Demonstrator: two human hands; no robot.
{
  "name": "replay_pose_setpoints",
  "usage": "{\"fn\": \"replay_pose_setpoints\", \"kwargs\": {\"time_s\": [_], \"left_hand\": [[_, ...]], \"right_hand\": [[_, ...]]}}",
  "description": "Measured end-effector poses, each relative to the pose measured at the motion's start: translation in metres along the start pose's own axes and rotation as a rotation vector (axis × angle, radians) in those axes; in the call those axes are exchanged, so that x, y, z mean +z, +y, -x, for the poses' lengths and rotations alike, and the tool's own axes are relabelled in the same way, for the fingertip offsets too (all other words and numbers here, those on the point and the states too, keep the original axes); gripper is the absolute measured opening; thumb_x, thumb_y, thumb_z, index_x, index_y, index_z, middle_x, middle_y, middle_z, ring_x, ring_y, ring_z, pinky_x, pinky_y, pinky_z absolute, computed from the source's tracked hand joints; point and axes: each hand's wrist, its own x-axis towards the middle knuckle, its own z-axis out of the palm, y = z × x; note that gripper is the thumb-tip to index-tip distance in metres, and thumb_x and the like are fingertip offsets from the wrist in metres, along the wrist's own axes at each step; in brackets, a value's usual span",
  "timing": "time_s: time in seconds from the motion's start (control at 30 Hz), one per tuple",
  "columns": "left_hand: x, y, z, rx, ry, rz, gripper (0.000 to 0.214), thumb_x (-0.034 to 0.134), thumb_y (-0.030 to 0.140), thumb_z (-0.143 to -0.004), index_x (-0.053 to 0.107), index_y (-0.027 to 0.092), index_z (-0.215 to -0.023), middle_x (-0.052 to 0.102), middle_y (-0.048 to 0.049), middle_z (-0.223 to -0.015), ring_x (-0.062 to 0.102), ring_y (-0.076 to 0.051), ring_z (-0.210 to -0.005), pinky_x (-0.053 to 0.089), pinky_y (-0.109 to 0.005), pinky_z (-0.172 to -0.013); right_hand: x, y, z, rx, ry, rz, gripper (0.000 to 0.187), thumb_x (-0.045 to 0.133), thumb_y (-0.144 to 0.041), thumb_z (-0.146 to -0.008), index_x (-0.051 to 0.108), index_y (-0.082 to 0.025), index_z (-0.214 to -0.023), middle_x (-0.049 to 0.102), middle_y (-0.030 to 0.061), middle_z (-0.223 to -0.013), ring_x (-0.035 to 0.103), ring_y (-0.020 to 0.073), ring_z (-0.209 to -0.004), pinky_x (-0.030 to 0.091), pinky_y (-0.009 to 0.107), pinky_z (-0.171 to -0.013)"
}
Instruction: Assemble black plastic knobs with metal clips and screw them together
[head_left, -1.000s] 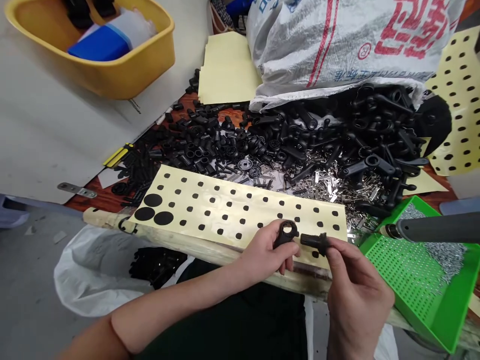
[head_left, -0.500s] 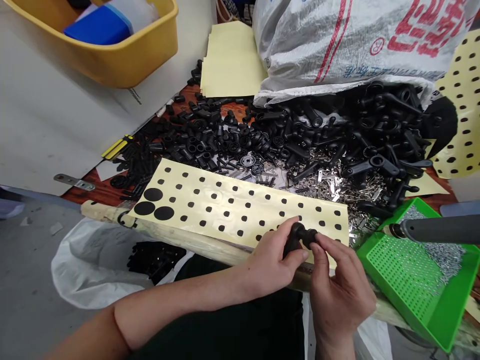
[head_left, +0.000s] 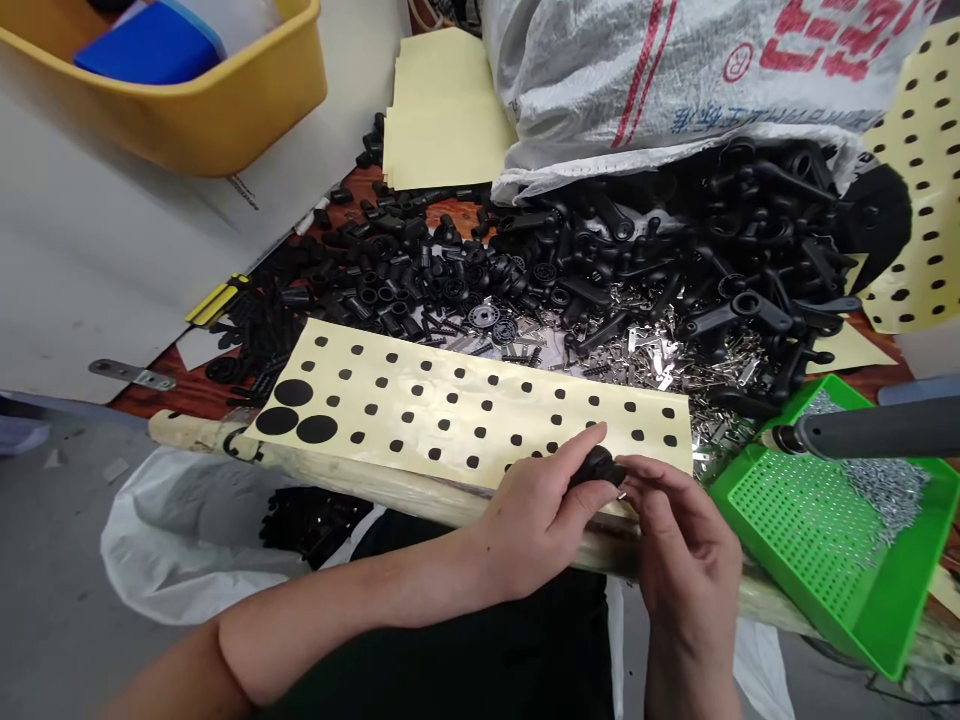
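Where the two hands meet, one black plastic part (head_left: 598, 468) sits gripped between them, just over the lower edge of a cream sheet, and the fingers hide too much of it to tell its full shape. The left hand (head_left: 532, 520) is closed around it, and the right hand (head_left: 686, 565) pinches its far end with curled fingers (head_left: 641, 475).

Under the wrists runs one pale wooden rail (head_left: 420, 505), and the cream sheet (head_left: 465, 400) lies along it, printed with rows of small black dots and three large black circles at its left end. Beyond that sheet spreads a mixed heap of black plastic parts (head_left: 675, 240) and silver metal clips (head_left: 660, 370), spilling from one white woven sack (head_left: 675, 80) with red print. To the right sits one green perforated tray (head_left: 795, 520) holding small silver pieces, with one grey cylindrical handle (head_left: 877, 425) lying across its upper corner.

Farther back are a stack of plain cream sheets (head_left: 442, 110), a second dotted sheet (head_left: 919, 180) and one yellow plastic tub (head_left: 202, 120) holding a blue object (head_left: 142, 55). Below the rail, one white plastic bag (head_left: 172, 540) holds more black parts (head_left: 315, 520).
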Motion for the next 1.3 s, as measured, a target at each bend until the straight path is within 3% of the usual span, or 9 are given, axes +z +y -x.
{"fn": "replay_pose_setpoints", "kwargs": {"time_s": [0.17, 0.23, 0.53, 0.73, 0.93, 1.3], "left_hand": [[0.001, 0.001, 0.001, 0.090, -0.034, -0.086, 0.049, 0.043, 0.029, -0.094, 0.046, 0.013, -0.141, 0.072, -0.0065, -0.090, 0.064, -0.017, -0.074, 0.046, -0.027, -0.068], [0.002, 0.001, 0.002, 0.117, -0.029, -0.116, 0.051, 0.043, 0.028, -0.093, 0.044, 0.010, -0.141, 0.073, -0.0076, -0.091, 0.065, -0.018, -0.073, 0.046, -0.028, -0.067], [0.005, 0.005, 0.005, 0.233, -0.029, -0.237, 0.051, 0.038, 0.026, -0.094, 0.042, 0.003, -0.139, 0.074, -0.0122, -0.090, 0.066, -0.020, -0.066, 0.046, -0.030, -0.060], [0.007, 0.008, 0.009, 0.312, 0.000, -0.294, 0.044, 0.037, 0.025, -0.096, 0.042, 0.007, -0.136, 0.075, -0.0113, -0.093, 0.066, -0.018, -0.061, 0.047, -0.029, -0.056], [0.007, 0.007, 0.012, 0.390, 0.039, -0.319, 0.039, 0.038, 0.023, -0.094, 0.042, 0.014, -0.132, 0.074, -0.0095, -0.094, 0.070, -0.019, -0.069, 0.052, -0.029, -0.060], [0.007, 0.007, 0.013, 0.490, 0.067, -0.311, 0.041, 0.041, 0.017, -0.092, 0.038, 0.013, -0.133, 0.072, -0.0078, -0.088, 0.064, -0.016, -0.056, 0.047, -0.027, -0.053]], "right_hand": [[-0.009, 0.007, -0.014, 0.093, -0.206, -0.065, 0.023, 0.070, -0.036, -0.081, 0.073, -0.023, -0.100, 0.076, 0.0079, -0.100, 0.072, 0.0195, -0.090, 0.059, 0.032, -0.080], [-0.009, 0.009, -0.016, 0.094, -0.234, -0.065, 0.023, 0.071, -0.036, -0.081, 0.074, -0.023, -0.100, 0.076, 0.0071, -0.098, 0.072, 0.0192, -0.089, 0.059, 0.031, -0.079], [-0.005, 0.006, -0.008, 0.037, -0.196, -0.205, 0.019, 0.070, -0.031, -0.082, 0.074, -0.026, -0.099, 0.076, 0.0039, -0.090, 0.070, 0.0147, -0.077, 0.056, 0.023, -0.069], [-0.003, 0.003, -0.003, 0.060, -0.187, -0.224, 0.021, 0.067, -0.035, -0.083, 0.072, -0.023, -0.100, 0.073, 0.0052, -0.086, 0.067, 0.0154, -0.072, 0.054, 0.024, -0.064], [-0.002, 0.002, 0.003, 0.033, -0.167, -0.212, 0.020, 0.064, -0.034, -0.085, 0.070, -0.024, -0.102, 0.071, 0.0042, -0.088, 0.067, 0.0155, -0.075, 0.054, 0.025, -0.066], [-0.003, -0.004, 0.006, 0.075, -0.203, -0.185, 0.023, 0.064, -0.035, -0.085, 0.067, -0.023, -0.104, 0.070, 0.0050, -0.091, 0.066, 0.0175, -0.080, 0.053, 0.026, -0.068]]}}
